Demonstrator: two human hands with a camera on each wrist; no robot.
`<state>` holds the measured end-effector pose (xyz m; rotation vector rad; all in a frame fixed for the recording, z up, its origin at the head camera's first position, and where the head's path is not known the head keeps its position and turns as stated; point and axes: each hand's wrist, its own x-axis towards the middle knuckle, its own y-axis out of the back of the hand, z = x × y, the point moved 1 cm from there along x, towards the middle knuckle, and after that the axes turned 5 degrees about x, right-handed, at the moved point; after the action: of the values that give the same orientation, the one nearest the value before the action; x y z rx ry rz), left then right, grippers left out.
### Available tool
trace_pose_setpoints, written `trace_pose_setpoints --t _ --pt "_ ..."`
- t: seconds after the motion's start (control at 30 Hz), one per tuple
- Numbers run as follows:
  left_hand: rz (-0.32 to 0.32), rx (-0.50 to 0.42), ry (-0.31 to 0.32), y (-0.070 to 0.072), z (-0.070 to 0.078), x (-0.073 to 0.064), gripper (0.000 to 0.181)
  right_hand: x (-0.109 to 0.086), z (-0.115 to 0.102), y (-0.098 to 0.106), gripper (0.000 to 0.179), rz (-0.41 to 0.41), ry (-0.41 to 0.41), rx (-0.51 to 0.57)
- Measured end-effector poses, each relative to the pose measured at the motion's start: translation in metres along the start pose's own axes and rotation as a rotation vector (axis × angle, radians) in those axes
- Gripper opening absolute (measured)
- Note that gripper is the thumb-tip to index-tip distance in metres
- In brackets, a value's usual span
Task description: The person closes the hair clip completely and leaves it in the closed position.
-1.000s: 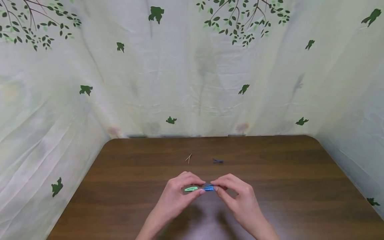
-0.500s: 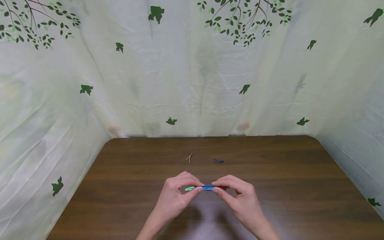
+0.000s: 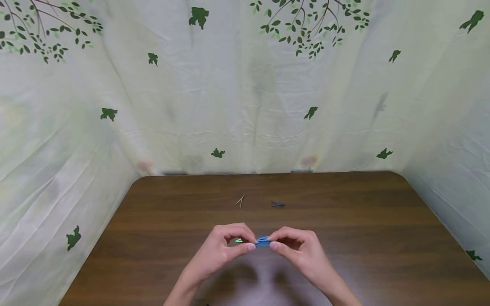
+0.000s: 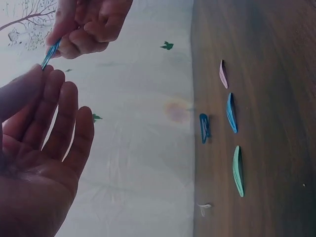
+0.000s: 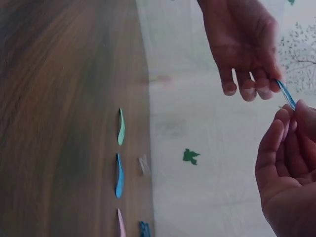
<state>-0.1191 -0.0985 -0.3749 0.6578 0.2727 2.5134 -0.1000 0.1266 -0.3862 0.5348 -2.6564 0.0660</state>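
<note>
A slim blue snap hair clip (image 4: 51, 53) is held up above the table. My left hand (image 3: 226, 246) pinches one end between thumb and fingertips. The opposite end is pinched by my right hand (image 3: 302, 250). Below, a green hair clip (image 4: 238, 171), another blue hair clip (image 4: 231, 113) and a pink hair clip (image 4: 223, 74) lie in a row, as the left wrist view shows. From the head view, the green one is partly behind my left fingers, and the pink one is hidden by my right hand.
Farther back on the brown wooden table (image 3: 183, 195) lie a dark blue clip (image 3: 277, 204) and a pale V-shaped piece (image 3: 240, 201). A whitish curtain (image 3: 245, 106) with leaf prints hangs behind the table and along both sides.
Both hands have come slightly down and nearer to me, still pinching the blue hair clip at its ends. Less of the green clip shows beside my left fingers. Items at the back stay put.
</note>
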Motion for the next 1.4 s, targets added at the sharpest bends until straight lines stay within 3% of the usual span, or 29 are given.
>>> trace_pose_setpoints --t 0.17,0.4,0.6,0.97,1.1,1.27,1.4 --pt "0.013 0.005 -0.001 0.001 -0.002 0.000 0.014 0.001 0.005 -0.001 0.008 0.002 -0.125 0.106" --pt "0.088 0.086 0.101 -0.001 -0.001 0.000 0.011 0.004 0.006 -0.004 0.021 0.103 -0.301 0.251" --pt "0.124 0.133 0.072 0.000 -0.003 -0.001 0.011 0.005 0.011 -0.005 0.024 0.120 -0.371 0.279" --pt "0.151 0.229 0.128 0.003 -0.011 -0.004 0.006 0.004 0.017 -0.007 0.025 0.117 -0.330 0.173" --pt "0.156 0.251 0.110 0.002 -0.012 -0.005 0.007 0.001 0.013 -0.010 0.022 0.145 -0.285 0.010" --pt "0.144 0.268 0.099 0.000 -0.011 -0.005 0.010 -0.002 0.011 -0.012 0.017 0.176 -0.156 -0.216" --pt "0.132 0.281 0.098 -0.001 -0.011 -0.004 0.013 -0.001 0.013 -0.011 0.019 0.171 -0.051 -0.336"
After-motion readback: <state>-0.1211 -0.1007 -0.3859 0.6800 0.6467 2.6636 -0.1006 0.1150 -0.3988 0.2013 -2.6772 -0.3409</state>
